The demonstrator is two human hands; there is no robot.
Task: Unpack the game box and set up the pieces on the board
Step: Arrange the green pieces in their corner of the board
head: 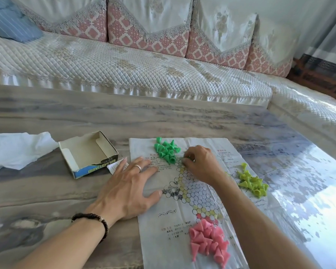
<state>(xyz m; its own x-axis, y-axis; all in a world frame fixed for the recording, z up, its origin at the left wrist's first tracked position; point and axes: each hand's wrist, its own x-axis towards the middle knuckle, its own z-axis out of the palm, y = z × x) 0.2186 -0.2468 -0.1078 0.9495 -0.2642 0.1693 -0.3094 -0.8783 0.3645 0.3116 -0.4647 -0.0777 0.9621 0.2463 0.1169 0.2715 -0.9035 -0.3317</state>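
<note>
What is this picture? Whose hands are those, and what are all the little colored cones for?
The camera sits on a person's head, looking down, so you see their own arms. Their left hand lies flat on a paper game board spread on the table. Their right hand seems to pinch something small beside the green cones, but I cannot tell what. Yellow-green cones and pink cones lie in piles on the board too. These are playing pieces. The open, empty box sits to the left.
</note>
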